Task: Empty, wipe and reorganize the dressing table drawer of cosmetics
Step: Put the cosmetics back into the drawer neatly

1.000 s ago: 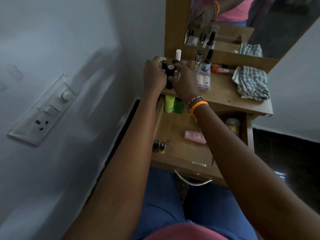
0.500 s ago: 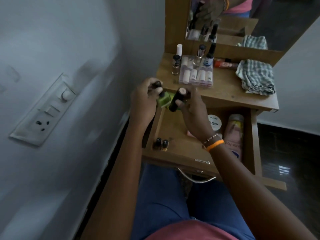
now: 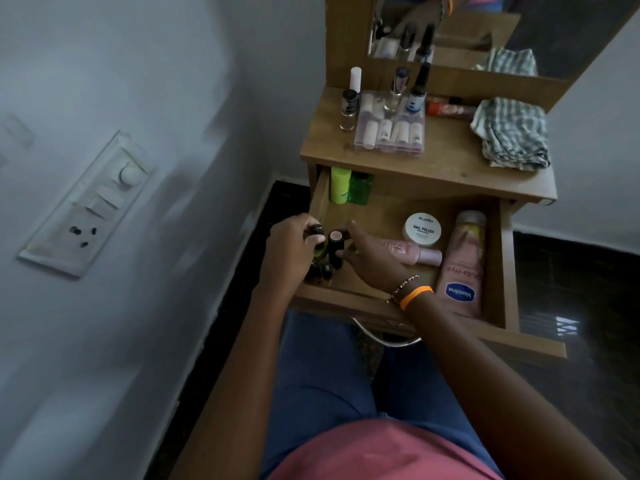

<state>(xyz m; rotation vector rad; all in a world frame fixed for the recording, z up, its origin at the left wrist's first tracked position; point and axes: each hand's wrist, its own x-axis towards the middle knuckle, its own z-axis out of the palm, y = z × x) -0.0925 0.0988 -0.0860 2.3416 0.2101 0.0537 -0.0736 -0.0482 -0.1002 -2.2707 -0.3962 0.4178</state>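
Note:
The wooden drawer (image 3: pixel 509 258) stands pulled out. Both hands are low in its front left corner. My left hand (image 3: pixel 294 247) grips a small dark-capped bottle (image 3: pixel 316 231). My right hand (image 3: pixel 374 259) holds a dark tube with a pink cap end (image 3: pixel 335 242). Two more small dark bottles (image 3: pixel 323 271) stand just below them. Inside the drawer lie a white nail polish remover jar (image 3: pixel 423 229), a pink bottle (image 3: pixel 415 253) and a pink Vaseline tube (image 3: pixel 462 268). A green tube (image 3: pixel 339 185) and green bottle (image 3: pixel 360 188) stand at the back left.
On the tabletop (image 3: pixel 322 143) stand a clear case of pale tubes (image 3: pixel 389 131), several small bottles (image 3: pixel 348 109), a red tube (image 3: pixel 446 107) and a checked cloth (image 3: pixel 512 133). A mirror (image 3: pixel 554 26) rises behind. A wall with a switchboard (image 3: pixel 86 202) is close on the left.
Both hands came down from the tabletop into the drawer's front left corner, carrying the dark bottle and the tube. The view dropped, showing more of the drawer.

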